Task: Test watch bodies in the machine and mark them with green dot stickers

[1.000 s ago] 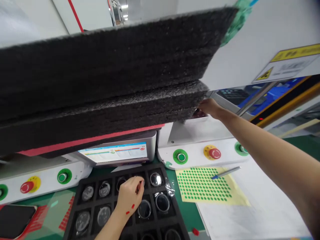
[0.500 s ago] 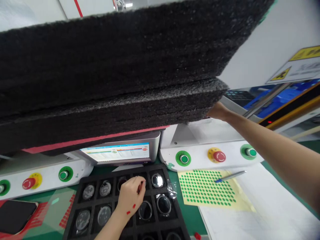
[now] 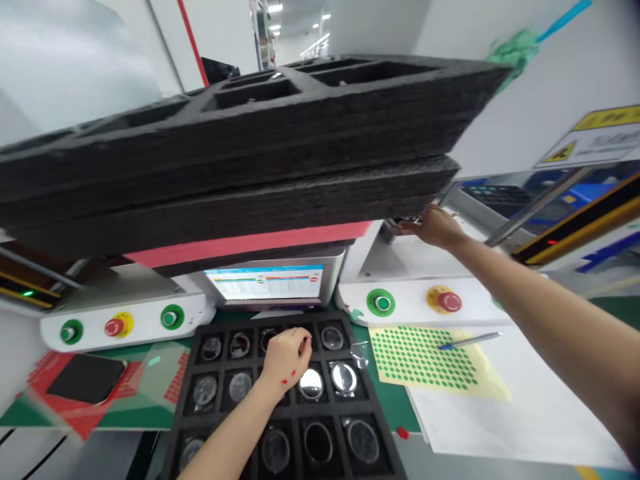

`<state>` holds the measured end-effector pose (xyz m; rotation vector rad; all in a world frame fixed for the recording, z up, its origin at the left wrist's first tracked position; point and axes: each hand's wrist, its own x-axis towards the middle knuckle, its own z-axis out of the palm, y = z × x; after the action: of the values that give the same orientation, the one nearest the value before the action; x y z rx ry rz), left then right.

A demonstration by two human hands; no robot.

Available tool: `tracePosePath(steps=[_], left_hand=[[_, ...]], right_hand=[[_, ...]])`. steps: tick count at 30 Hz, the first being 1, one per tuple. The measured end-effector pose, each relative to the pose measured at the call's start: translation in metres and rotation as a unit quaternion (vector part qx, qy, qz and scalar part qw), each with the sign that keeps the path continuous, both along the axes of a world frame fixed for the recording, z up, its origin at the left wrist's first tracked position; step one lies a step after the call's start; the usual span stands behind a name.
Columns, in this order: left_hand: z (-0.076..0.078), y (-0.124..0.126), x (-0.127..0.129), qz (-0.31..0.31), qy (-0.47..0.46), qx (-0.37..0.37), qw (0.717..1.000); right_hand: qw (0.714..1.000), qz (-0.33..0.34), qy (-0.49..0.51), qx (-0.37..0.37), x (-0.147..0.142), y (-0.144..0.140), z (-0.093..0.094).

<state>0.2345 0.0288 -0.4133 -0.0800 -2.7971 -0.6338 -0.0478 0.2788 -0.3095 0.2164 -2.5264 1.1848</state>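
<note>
My left hand (image 3: pixel 286 353) rests over the black foam tray (image 3: pixel 367 400), its fingers curled in; whatever they hold, if anything, is hidden. Two small red pieces stick to the back of this hand near the wrist. Round glass-like watch discs (image 3: pixel 344 378) sit in the tray's compartments, some in clear film. My right hand (image 3: pixel 436 228) reaches under the right-hand machine, thumb and fingers closed at a metal fixture (image 3: pixel 391 231). A small dark piece shows by its thumb, too little of it to name. Part of that grip is hidden.
Stacked black foam trays (image 3: pixel 240 167) overhang the work at face height. Below them is a lit screen (image 3: pixel 265 283). Button panels (image 3: pixel 415 303) flank it. A green-dot sticker sheet (image 3: pixel 425 357), a pen (image 3: pixel 470 341), papers (image 3: pixel 520 413) and a phone (image 3: pixel 87 378) lie around the tray.
The view has shifted, so the stacked trays' tops now show and more of the lower tray is visible. My right hand and the fixture show more clearly. My left hand stays curled over the tray.
</note>
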Motion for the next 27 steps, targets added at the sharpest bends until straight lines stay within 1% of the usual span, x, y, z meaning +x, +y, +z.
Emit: tracePosePath(steps=[3, 4, 6, 8, 9, 11, 13, 17, 21, 24, 25, 27], left_hand=[[0.000, 0.000, 0.002, -0.002, -0.032, 0.004, 0.999], [0.000, -0.001, 0.003, -0.003, -0.043, 0.007, 0.999], [0.000, -0.001, 0.003, -0.007, -0.062, 0.015, 0.998], [0.000, -0.002, 0.003, -0.010, -0.078, 0.022, 0.997], [0.000, -0.002, 0.004, -0.012, -0.086, 0.024, 0.996], [-0.001, -0.002, 0.004, -0.018, -0.099, 0.026, 0.995], [-0.002, -0.001, 0.005, -0.024, -0.110, 0.028, 0.993], [-0.003, -0.002, 0.005, -0.028, -0.124, 0.033, 0.991], [-0.003, -0.003, 0.006, -0.030, -0.130, 0.030, 0.991], [-0.003, -0.004, 0.006, -0.032, -0.130, 0.026, 0.991], [-0.003, -0.004, 0.006, -0.033, -0.130, 0.026, 0.991], [-0.003, -0.003, 0.006, -0.033, -0.131, 0.028, 0.990]], right_hand=[[1.000, 0.016, 0.013, -0.005, 0.068, -0.028, -0.020], [0.999, 0.045, 0.006, -0.004, 0.093, -0.039, -0.030], [0.989, 0.144, -0.031, 0.003, 0.138, -0.064, -0.048], [0.973, 0.221, -0.064, -0.001, 0.168, -0.089, -0.064], [0.967, 0.243, -0.078, -0.009, 0.177, -0.100, -0.069], [0.961, 0.257, -0.099, -0.029, 0.183, -0.116, -0.077], [0.962, 0.245, -0.112, -0.050, 0.181, -0.124, -0.080], [0.965, 0.219, -0.124, -0.073, 0.177, -0.129, -0.082], [0.966, 0.212, -0.129, -0.078, 0.182, -0.131, -0.076], [0.965, 0.214, -0.129, -0.079, 0.195, -0.117, -0.068], [0.968, 0.204, -0.125, -0.080, 0.202, -0.107, -0.066], [0.977, 0.161, -0.111, -0.082, 0.220, -0.081, -0.062]])
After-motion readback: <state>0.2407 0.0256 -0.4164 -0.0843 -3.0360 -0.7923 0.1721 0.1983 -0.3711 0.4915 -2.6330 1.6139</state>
